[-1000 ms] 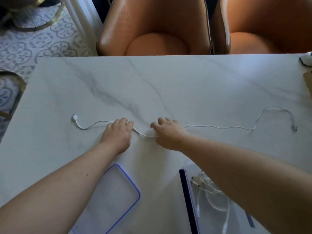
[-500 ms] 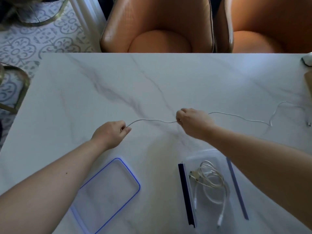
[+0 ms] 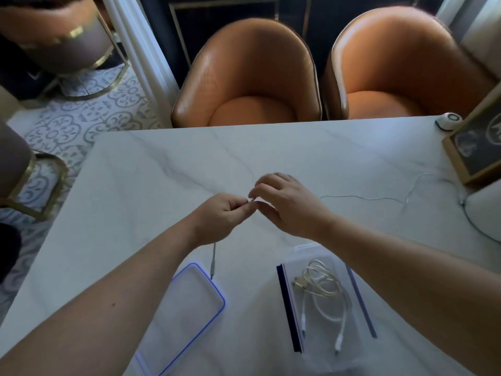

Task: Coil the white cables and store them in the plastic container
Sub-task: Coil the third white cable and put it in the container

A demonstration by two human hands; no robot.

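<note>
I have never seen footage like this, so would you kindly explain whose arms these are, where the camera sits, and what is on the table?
There is no robot here: a person wears a camera on the head, so the single view looks forward and down at their own bare arms. The left hand and right hand meet over a marble table, both pinching a thin white cable; one end hangs below the left hand, and the rest trails off to the right. Nearer the person lie a clear plastic container with a coiled cable already inside, and a blue-rimmed lid. Two orange chairs stand beyond.
</note>
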